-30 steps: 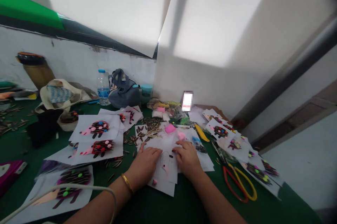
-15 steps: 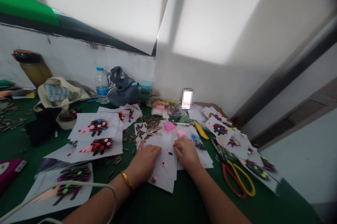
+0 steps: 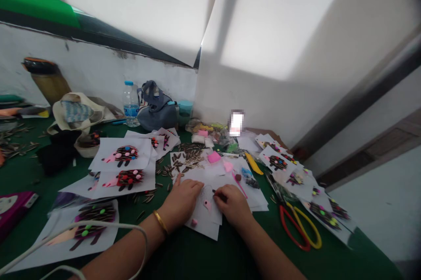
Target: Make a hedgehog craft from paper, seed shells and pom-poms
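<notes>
Lower centre: left hand (image 3: 182,199) lies flat, pinning the paper (image 3: 206,210); right hand (image 3: 232,203) pinches a seed (image 3: 214,192). Better press it gently, paper kept steady.

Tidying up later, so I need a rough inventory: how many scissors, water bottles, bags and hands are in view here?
Scissors: 2, a red pair and a yellow pair, lying overlapped
Water bottle: 1
Bags: 2, a grey bag and a cream tote
Hands: 2, left hand and right hand, both on the white sheet
Total: 7
</notes>
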Demonstrator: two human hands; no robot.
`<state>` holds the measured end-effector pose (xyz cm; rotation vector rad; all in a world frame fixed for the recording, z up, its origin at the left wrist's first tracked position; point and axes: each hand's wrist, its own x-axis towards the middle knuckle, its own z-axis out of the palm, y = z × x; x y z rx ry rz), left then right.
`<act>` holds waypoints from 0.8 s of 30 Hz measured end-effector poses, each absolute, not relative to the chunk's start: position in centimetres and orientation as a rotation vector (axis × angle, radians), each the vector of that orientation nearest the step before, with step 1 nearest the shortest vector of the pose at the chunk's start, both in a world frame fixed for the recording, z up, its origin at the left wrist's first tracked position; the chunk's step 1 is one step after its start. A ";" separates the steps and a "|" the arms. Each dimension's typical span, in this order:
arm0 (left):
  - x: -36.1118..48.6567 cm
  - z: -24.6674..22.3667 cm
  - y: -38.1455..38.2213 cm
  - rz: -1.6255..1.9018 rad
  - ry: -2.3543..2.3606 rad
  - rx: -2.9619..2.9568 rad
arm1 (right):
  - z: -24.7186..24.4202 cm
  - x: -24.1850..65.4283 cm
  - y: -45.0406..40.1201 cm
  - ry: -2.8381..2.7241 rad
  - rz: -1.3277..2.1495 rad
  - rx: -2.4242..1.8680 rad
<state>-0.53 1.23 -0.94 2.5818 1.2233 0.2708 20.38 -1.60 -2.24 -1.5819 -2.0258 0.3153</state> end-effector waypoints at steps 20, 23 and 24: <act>-0.5 -1.8 1.3 0.374 1.230 2.624 | -2.5 20.4 -2.4 -2.123 0.246 -1.591; -0.4 -1.6 1.3 0.318 1.234 2.621 | -2.8 20.6 -2.5 -2.137 0.227 -1.563; -0.4 -1.6 1.3 0.308 1.239 2.624 | -2.9 20.6 -2.5 -2.138 0.220 -1.551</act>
